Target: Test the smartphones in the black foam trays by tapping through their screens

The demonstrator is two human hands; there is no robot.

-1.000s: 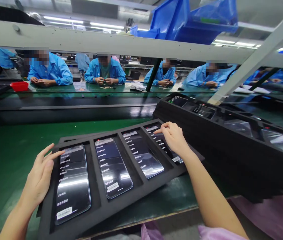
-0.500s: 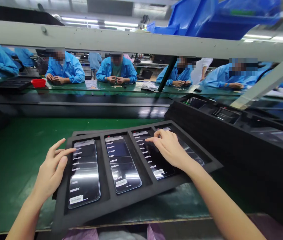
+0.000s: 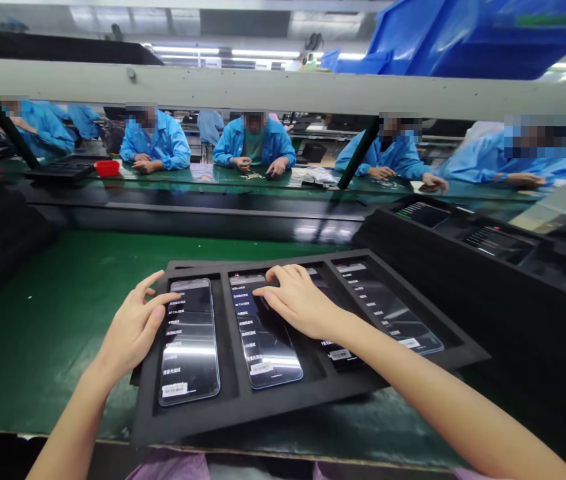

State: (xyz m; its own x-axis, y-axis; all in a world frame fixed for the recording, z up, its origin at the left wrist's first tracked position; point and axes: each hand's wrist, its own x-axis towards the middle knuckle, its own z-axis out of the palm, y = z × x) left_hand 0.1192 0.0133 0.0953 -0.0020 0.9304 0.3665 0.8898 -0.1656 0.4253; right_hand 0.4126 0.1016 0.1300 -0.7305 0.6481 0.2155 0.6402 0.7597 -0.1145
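Note:
A black foam tray (image 3: 203, 427) lies slanted in front of me with phones set in its slots, screens lit with lists of white text. My left hand (image 3: 135, 327) is at the tray's left side, fingers apart. Its index fingertip is over the upper screen of the leftmost phone (image 3: 190, 347). My right hand (image 3: 303, 300) reaches across the tray, one digit stretched to the upper screen of the second phone (image 3: 267, 347). Neither hand grips anything. Hand and forearm hide much of the third phone (image 3: 340, 355). The rightmost phone (image 3: 387, 300) shows beyond my wrist.
Another tray edge shows beneath this one on the green bench (image 3: 87, 287). At right stands a black foam stack (image 3: 413, 267) holding more lit phones. A pale beam (image 3: 263, 90) crosses above, with a blue bin (image 3: 453, 40) on it. Several co-workers in blue sit opposite.
My right hand has gone from the third phone to the second. My left index finger reaches further over the leftmost screen. The view has swung left.

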